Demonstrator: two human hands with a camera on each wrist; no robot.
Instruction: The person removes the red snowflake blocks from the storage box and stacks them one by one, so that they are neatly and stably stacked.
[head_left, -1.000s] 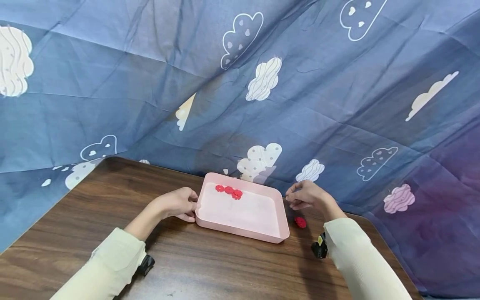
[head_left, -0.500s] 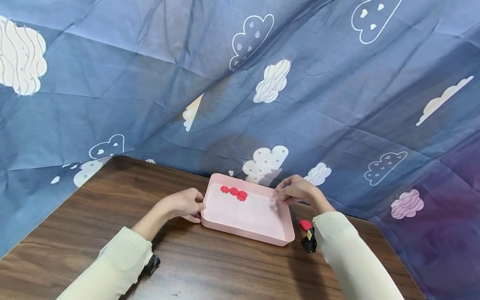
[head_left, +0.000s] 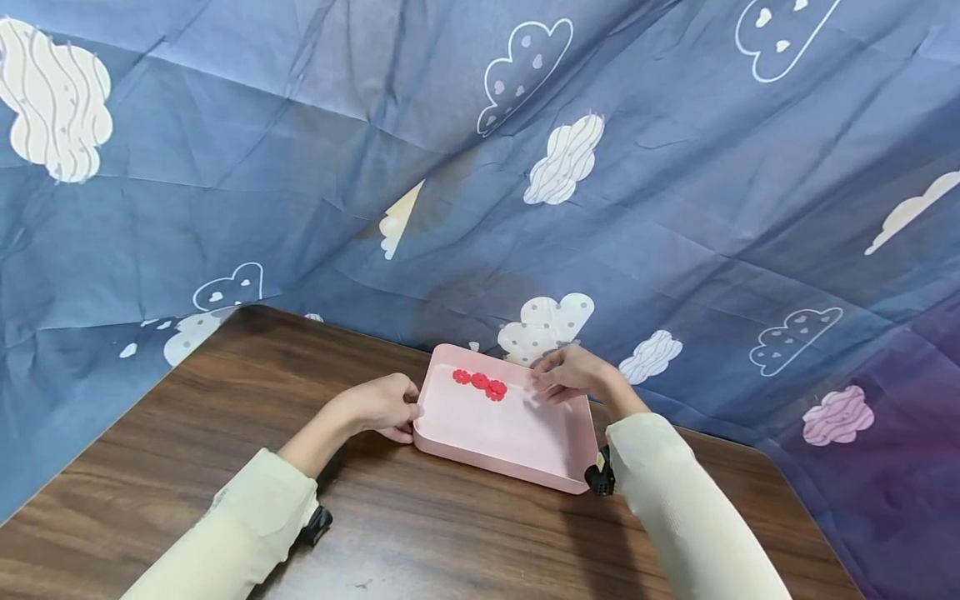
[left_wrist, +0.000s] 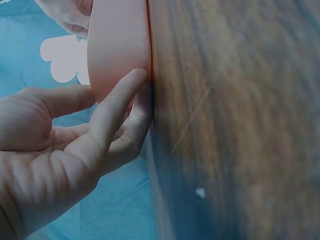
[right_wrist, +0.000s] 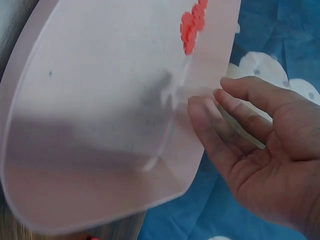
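A shallow pink tray (head_left: pixel 495 466) with a pale inside rests on the brown wooden table. My left hand (head_left: pixel 384 408) grips its left side; in the left wrist view, the thumb meets the rim and the fingers (left_wrist: pixel 112 112) curl along the outer wall close to the tabletop. Along the back inside wall lie several red flower-shaped discs (head_left: pixel 479 381) in a short row. My right hand (head_left: pixel 573 372) hovers over the back right corner of the tray with bent, parted fingers. In the right wrist view, its fingertips (right_wrist: pixel 197 102) overlap the back wall, and no held thing shows.
Another red piece (right_wrist: pixel 93 238) peeks out below the tray's edge in the right wrist view, on the table (head_left: pixel 450 533) right of the tray. A blue cloth (head_left: pixel 450 250) printed with clouds hangs behind the table.
My right hand has moved left, from beside the tray to over its back right corner. My right forearm now mostly covers the red piece on the table. The left hand keeps its grip.
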